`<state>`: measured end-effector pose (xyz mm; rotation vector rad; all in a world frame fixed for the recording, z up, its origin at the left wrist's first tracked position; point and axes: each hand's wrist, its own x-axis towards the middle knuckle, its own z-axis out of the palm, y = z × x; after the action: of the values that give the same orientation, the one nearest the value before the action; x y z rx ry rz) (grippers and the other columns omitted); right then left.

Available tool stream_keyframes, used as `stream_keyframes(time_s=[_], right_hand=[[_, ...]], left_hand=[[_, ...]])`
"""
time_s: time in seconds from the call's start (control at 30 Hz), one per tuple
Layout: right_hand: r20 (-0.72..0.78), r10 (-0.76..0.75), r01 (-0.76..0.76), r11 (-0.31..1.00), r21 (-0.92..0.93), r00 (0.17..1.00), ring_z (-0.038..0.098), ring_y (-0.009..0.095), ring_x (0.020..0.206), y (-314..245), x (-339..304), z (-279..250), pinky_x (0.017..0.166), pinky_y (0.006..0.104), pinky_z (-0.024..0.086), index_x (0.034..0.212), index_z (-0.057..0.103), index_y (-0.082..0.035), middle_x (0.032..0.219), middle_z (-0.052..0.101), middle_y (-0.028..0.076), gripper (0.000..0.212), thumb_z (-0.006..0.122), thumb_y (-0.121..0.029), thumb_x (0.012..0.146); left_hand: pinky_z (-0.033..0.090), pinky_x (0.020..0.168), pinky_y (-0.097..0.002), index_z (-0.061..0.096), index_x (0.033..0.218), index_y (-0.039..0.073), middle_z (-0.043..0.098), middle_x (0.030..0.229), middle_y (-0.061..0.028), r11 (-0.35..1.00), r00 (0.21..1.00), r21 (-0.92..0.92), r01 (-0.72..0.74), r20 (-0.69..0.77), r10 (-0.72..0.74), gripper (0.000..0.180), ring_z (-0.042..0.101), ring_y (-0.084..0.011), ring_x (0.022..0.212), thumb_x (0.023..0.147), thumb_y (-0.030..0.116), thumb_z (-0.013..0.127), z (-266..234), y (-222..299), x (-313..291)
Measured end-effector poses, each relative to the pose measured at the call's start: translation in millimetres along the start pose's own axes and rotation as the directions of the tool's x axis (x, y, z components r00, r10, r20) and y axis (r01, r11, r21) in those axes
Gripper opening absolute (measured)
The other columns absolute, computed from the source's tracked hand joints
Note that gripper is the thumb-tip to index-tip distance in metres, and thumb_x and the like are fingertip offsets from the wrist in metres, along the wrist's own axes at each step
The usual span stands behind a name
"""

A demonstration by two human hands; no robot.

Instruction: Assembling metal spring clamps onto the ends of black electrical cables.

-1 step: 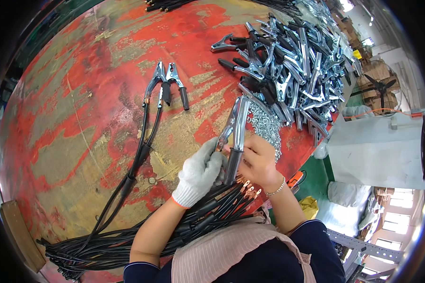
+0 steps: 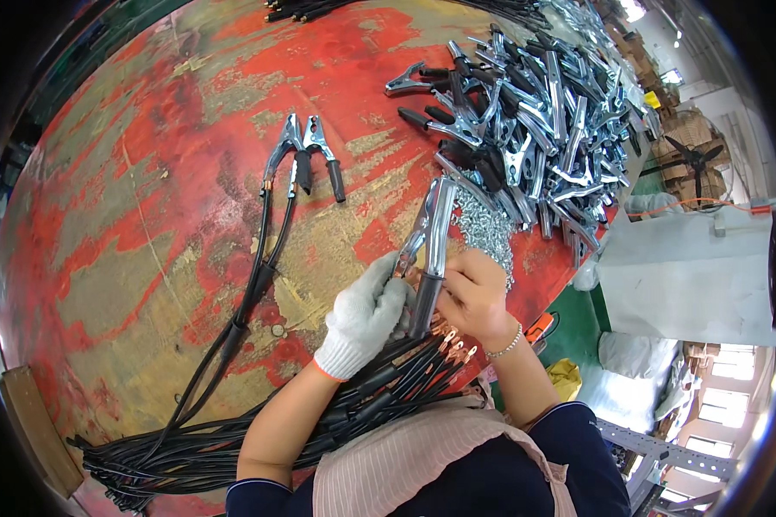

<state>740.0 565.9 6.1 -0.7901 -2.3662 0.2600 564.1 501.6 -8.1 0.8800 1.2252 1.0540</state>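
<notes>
Two hands meet at one metal clamp [image 2: 441, 226], which sits between them. Little has changed: your bare right hand [image 2: 478, 293] shifts slightly outward, while your gloved left hand [image 2: 362, 320] keeps its grasp on the clamp's near end, so the piece stays steady. Your right fingers curl behind the black-sleeved handle [image 2: 426, 308]; whether they pinch anything there, I can't tell. Small silvery hardware [image 2: 485, 231] lies just beyond your right hand, copper-tipped cables [image 2: 388, 382] nearer you.

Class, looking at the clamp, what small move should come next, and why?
Probably steady the clamp with the gloved left hand while the right hand works beside its handle: both hands flank it, though the right fingertips are partly hidden.
</notes>
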Motion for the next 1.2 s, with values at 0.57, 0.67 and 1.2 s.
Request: stream_keyframes(time_s=[0.57, 0.67, 1.2], right_hand=[[-0.110, 0.062, -0.096, 0.936, -0.340, 0.992, 0.059, 0.026, 0.087, 57, 35, -14, 0.073, 0.0369, 0.046, 0.105, 0.069, -0.014, 0.095, 0.061, 0.007, 0.030, 0.074, -0.020, 0.076], [-0.060, 0.058, -0.081, 0.832, -0.549, 0.997, 0.053, 0.026, 0.107, 112, 59, -15, 0.087, 0.0391, 0.042, 0.110, 0.067, -0.018, 0.114, 0.058, 0.003, 0.032, 0.072, -0.021, 0.079], [0.128, 0.186, -0.087, 0.831, -0.550, 0.974, 0.051, 0.024, 0.107, 160, 125, 8, 0.088, 0.0373, 0.040, 0.090, 0.072, -0.011, 0.103, 0.060, 0.004, 0.017, 0.065, -0.027, 0.087]], left_hand=[[0.054, 0.068, -0.0348, 0.048, 0.135, 0.004, 0.068, 0.081, -0.0123, 0.816, 0.894, 0.539, -0.210, -0.232, 0.383, 0.042, 0.068, -0.0200, 0.071, 0.095, 0.018, 0.051, -29, 16, 6], [0.054, 0.067, -0.0400, 0.049, 0.132, 0.005, 0.069, 0.083, -0.0159, 0.710, 0.820, 0.700, -0.074, -0.363, 0.442, 0.041, 0.070, -0.0303, 0.076, 0.096, 0.024, 0.050, -55, 35, 14], [0.053, 0.063, -0.0410, 0.062, 0.089, 0.011, 0.064, 0.081, -0.0092, -0.002, 0.913, 0.975, -0.221, 0.207, 0.353, 0.023, 0.067, -0.0286, 0.075, 0.085, 0.034, 0.064, 17, -17, -1]])
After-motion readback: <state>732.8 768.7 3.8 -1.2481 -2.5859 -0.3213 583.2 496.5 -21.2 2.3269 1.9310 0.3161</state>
